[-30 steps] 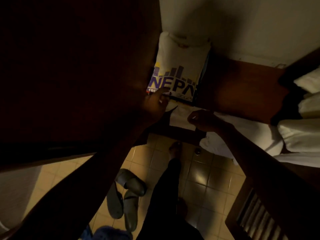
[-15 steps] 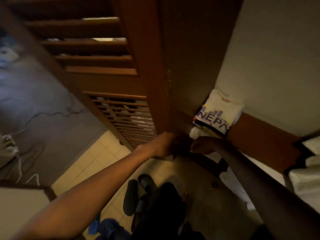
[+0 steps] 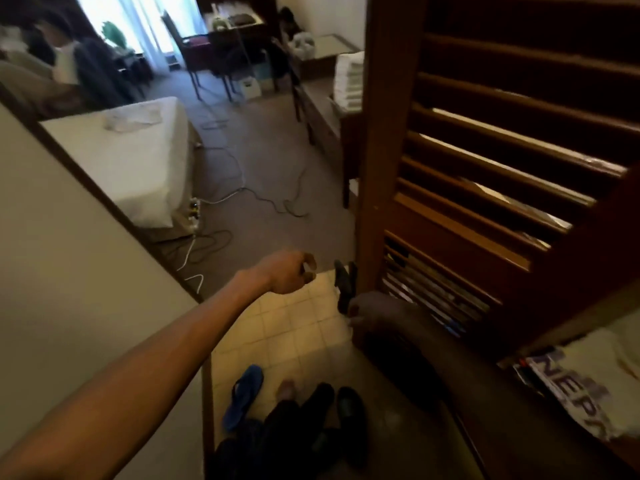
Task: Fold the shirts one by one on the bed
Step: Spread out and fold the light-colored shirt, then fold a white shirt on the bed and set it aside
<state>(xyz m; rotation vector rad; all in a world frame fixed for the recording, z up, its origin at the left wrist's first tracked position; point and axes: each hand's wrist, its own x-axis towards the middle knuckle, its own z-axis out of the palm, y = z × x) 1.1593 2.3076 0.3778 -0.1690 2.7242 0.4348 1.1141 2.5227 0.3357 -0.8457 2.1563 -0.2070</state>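
A folded white shirt [image 3: 585,389] with purple "NEPA" lettering lies on a wardrobe shelf at the lower right. The white bed [image 3: 138,168] stands across the room at the upper left, and a pale garment [image 3: 130,121] lies on it. My left hand [image 3: 289,273] hangs in the air over the tiled floor, its fingers loosely curled around nothing. In the shadow by the louvred wardrobe door [image 3: 485,188], my right hand [image 3: 377,313] curls its fingers round the lower end of the door's dark handle [image 3: 344,284].
Cables [image 3: 242,195] and a power strip trail across the carpet beside the bed. A blue flip-flop [image 3: 244,396] and dark shoes [image 3: 349,414] lie on the tiles by my feet. A beige wall [image 3: 69,289] is at the left. A seated person, chairs and a desk are at the far end.
The view swung left from the wardrobe shelf to the room. My left hand left the door edge and moved out into the open. My right hand stayed at the door.
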